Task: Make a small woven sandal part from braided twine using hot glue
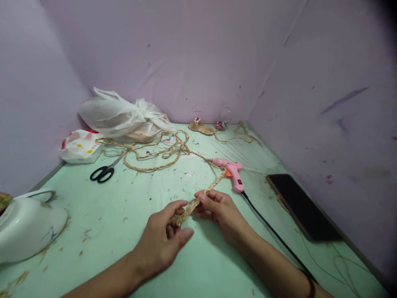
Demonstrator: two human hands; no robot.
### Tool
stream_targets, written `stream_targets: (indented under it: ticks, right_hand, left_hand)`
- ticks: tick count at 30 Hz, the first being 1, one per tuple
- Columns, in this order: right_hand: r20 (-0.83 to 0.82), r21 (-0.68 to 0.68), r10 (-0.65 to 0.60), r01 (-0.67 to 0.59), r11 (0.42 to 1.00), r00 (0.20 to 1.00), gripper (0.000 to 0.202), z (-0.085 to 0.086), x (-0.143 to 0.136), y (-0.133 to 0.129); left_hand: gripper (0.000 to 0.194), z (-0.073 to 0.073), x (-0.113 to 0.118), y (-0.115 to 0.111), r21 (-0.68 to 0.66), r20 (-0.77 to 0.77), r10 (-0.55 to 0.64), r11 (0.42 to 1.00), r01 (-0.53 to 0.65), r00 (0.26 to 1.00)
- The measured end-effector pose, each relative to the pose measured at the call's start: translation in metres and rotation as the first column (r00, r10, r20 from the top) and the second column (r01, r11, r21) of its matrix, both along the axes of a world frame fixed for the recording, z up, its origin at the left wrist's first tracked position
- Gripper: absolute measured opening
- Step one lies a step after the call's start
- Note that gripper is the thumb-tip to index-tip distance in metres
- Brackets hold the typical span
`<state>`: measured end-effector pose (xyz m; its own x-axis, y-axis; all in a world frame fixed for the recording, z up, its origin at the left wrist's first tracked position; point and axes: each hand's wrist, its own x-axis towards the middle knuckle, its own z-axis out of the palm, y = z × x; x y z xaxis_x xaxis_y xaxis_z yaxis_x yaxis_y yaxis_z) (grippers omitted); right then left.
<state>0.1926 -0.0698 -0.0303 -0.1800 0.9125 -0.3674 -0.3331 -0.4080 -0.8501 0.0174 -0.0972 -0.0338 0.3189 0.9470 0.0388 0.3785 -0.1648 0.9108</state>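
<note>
A narrow, flat piece of braided straw rope (190,212), with strands lying side by side, is between my hands above the table. My right hand (218,205) pinches its upper part between thumb and fingers. Around its lower end is my left hand (166,234), thumb and index finger spread apart, other fingers curled behind; whether those touch the braid I cannot tell. From my right hand the braid runs up to a pink hot glue gun (228,166) lying on its side. More loose braided rope (151,169) lies in loops farther back.
Black-handled scissors (105,171) lie left of the loops. A white plastic bag (124,116) and a white packet (82,145) stand behind. A small woven sole-shaped piece (201,127) is at the back. A phone (304,209) lies right, a white vessel (34,227) left. The black cord (273,231) passes my right forearm.
</note>
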Motion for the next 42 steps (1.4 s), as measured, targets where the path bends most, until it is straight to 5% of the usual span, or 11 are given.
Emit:
stream_targets:
  ticks: [3,6,13,23,29,32,34,37,39,42]
  right_hand:
    - [0.059,0.088,0.005,-0.01,0.996,0.998,0.038,0.002,-0.002,-0.002]
    - [0.076,0.125,-0.011,0.001,0.992,0.997,0.04,0.005,-0.005,-0.004]
    - [0.117,0.17,-0.024,0.004,0.985,0.993,0.041,-0.003,-0.01,-0.002]
    - [0.029,0.059,-0.06,0.058,0.997,0.998,0.042,0.0,-0.013,-0.003]
    - [0.128,0.091,-0.206,0.196,0.976,0.97,0.042,-0.001,-0.013,0.002]
    - [0.274,0.034,-0.138,0.134,0.99,0.952,0.039,-0.003,-0.012,0.001]
    - [0.459,-0.028,0.019,-0.007,1.0,0.888,0.04,-0.004,-0.006,0.001]
    - [0.791,0.052,0.076,-0.19,0.98,0.608,0.043,-0.006,0.005,-0.001]
    - [0.875,0.308,-0.144,-0.302,0.902,0.463,0.031,-0.006,0.01,-0.003]
    - [0.753,0.652,-0.412,-0.498,0.572,0.514,0.011,-0.007,0.008,-0.002]
  left_hand:
    - [0.036,0.008,0.005,0.003,-0.334,0.103,0.076,0.942,-0.038,0.992]
    - [0.035,0.011,0.009,0.003,-0.451,0.13,0.062,0.893,0.004,0.99]
    - [0.036,0.01,0.012,0.002,-0.425,0.054,0.044,0.905,-0.017,0.998]
    - [0.039,0.009,0.008,0.002,-0.381,0.038,-0.008,0.924,0.022,0.999]
    - [0.046,0.007,0.007,0.004,-0.436,0.188,0.046,0.899,0.042,0.981]
    - [0.039,0.008,0.005,0.009,-0.44,0.102,0.129,0.895,-0.072,0.986]
    - [0.031,0.01,0.002,0.014,-0.497,-0.041,0.091,0.862,-0.1,0.995]
    - [0.025,0.02,-0.007,0.021,-0.421,-0.283,-0.076,0.906,-0.053,0.956]
    - [0.025,0.028,-0.013,0.023,-0.259,-0.463,-0.11,0.966,-0.016,0.879]
    - [0.029,0.035,-0.02,0.019,-0.137,-0.648,-0.068,0.99,-0.028,0.759]
